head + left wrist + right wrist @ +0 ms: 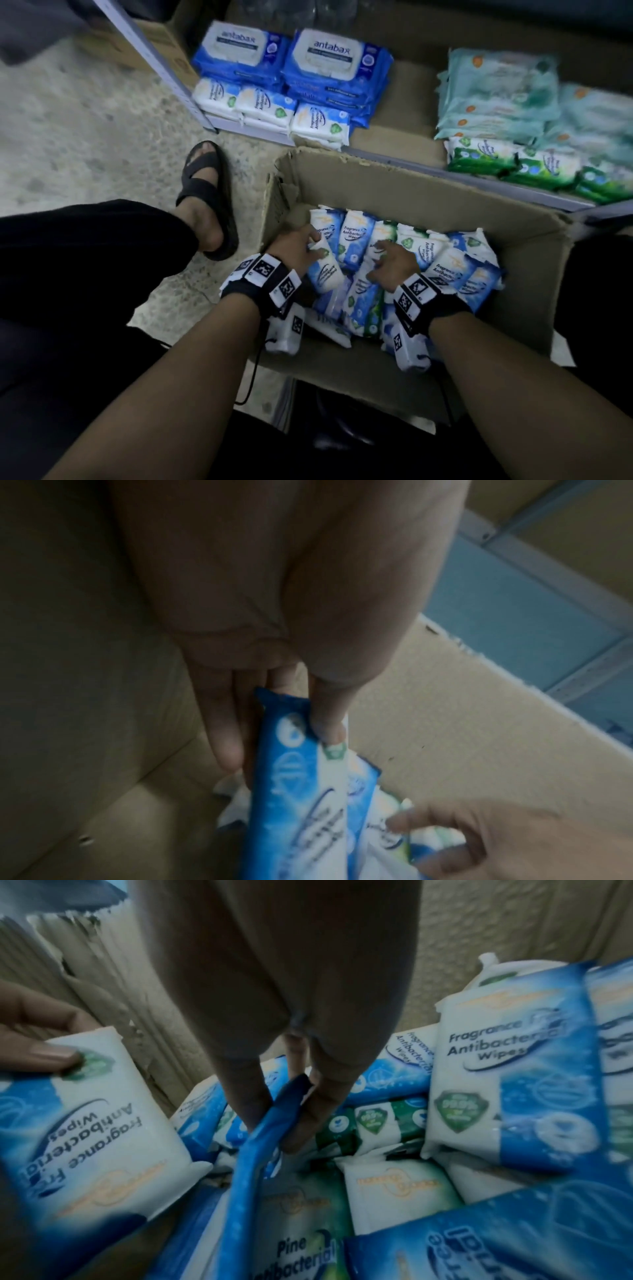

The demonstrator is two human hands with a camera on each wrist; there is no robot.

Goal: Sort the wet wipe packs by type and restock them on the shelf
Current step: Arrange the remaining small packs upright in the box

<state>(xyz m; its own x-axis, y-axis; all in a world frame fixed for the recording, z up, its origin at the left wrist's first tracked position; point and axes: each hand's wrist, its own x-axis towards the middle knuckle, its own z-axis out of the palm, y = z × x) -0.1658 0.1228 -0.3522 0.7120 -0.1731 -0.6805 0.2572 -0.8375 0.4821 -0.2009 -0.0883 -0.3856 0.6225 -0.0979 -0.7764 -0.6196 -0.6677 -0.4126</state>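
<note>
From the head view, a cardboard box point(445, 192) is seen on the floor, full of small wipe packs, mostly blue, a few green. A blue pack point(323, 263) is held by the left hand point(298, 245), fingers curled round its top. The right hand point(394, 263) is pushed down among the packs, fingers bent; what it holds cannot be told from here. On the shelf point(414, 150) behind the box, blue packs point(322, 123) are laid at the left and green packs point(544, 164) at the right. A green pack could be grabbed by mistake, because the two kinds are mixed in the box, and it could be put in the wrong pile.

From the left wrist view, the same blue pack point(294, 791) is pinched near its end between thumb and fingers point(222, 737). It is held by little, so it could slip and fall back. The picture is blurred, and the words on the pack cannot be read.

From the right wrist view, the thin edge of a blue pack point(260, 1150) is pinched by the right hand's fingers point(322, 1104). A pine pack point(301, 1231) lies just under it and could be dragged up too. The lower layers of the box are hidden.
</note>
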